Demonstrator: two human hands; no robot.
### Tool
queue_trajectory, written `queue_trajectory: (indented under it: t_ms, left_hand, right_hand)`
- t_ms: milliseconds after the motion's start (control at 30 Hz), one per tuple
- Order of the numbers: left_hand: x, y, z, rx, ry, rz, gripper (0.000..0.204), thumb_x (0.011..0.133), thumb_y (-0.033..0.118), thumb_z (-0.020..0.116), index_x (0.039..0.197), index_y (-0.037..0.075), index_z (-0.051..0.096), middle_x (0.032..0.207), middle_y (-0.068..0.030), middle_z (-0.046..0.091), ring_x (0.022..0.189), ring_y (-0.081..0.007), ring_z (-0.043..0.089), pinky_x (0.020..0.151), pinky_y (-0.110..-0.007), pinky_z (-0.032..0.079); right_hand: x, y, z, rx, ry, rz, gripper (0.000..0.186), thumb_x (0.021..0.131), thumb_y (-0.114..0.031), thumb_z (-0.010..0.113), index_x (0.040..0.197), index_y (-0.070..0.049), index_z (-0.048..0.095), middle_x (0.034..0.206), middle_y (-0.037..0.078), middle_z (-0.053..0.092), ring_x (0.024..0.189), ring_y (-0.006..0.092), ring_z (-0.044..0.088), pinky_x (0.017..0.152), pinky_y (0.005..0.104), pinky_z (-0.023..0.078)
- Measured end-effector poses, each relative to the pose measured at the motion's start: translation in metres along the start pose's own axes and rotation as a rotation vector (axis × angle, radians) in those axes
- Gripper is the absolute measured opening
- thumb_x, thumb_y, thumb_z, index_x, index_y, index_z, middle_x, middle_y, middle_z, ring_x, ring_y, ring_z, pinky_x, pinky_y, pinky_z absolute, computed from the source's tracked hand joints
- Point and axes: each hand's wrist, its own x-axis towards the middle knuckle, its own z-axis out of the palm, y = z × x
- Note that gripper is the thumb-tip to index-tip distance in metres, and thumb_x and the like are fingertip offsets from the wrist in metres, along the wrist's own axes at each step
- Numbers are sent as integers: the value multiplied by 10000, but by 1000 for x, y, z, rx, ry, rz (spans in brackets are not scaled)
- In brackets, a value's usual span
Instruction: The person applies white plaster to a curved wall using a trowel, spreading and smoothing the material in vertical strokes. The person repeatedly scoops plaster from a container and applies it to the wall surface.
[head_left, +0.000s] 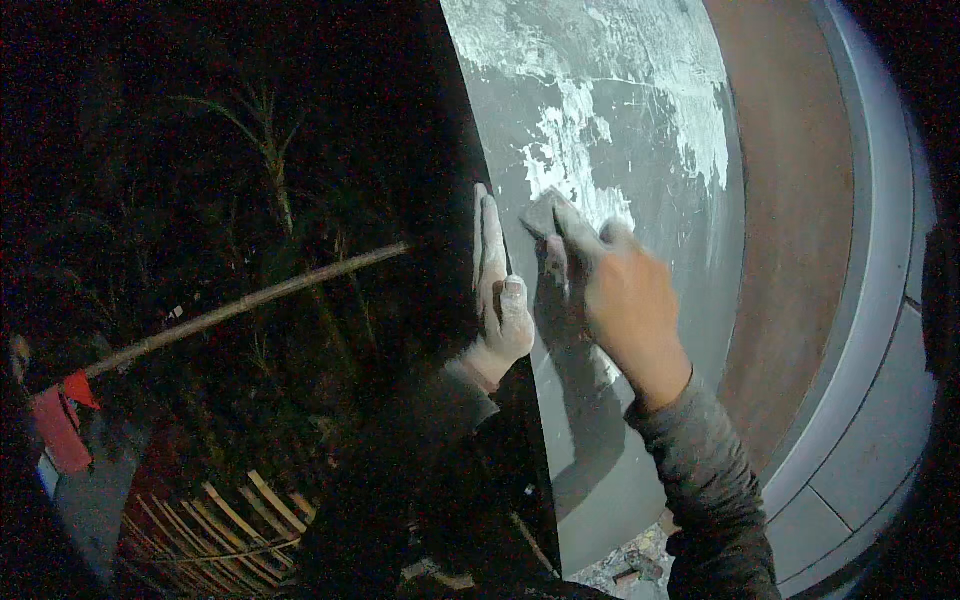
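A tall grey panel point(640, 130) stands before me, its upper part streaked with patches of white filler. My right hand point(615, 290) presses a small grey sanding pad point(546, 213) flat against the panel, just below the white patches. My left hand point(497, 290), dusted white, grips the panel's left edge with the fingers pointing up, a hand's width left of the pad. Both sleeves are dark grey.
A brown surface point(790, 200) and a pale grey frame point(880, 260) lie behind the panel on the right. To the left it is dark, with a long wooden pole point(250, 305), thin plant stalks point(270, 150), a woven bamboo piece point(230, 530) and a red item point(62, 420).
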Motion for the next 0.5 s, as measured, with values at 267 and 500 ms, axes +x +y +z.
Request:
queue_trajectory:
  t_ms: [267, 500]
  left_hand:
    - [2, -4, 0, -4, -2, -15, 798, 1020, 381, 396, 1595, -115, 150, 1685, -291, 144, 1572, -405, 155, 1274, -445, 110]
    - [4, -6, -2, -6, 0, -8, 795, 1028, 390, 385, 1595, -116, 152, 1685, -290, 144, 1573, -405, 153, 1274, -445, 107]
  right_hand:
    - [67, 6, -18, -48, 69, -107, 311, 953, -186, 553, 1210, -108, 710, 955, 246, 666, 835, 448, 673, 734, 540, 540]
    - [67, -1, -13, -52, 151, -108, 356, 983, -300, 585, 1284, -142, 691, 932, 233, 659, 784, 445, 668, 693, 532, 537]
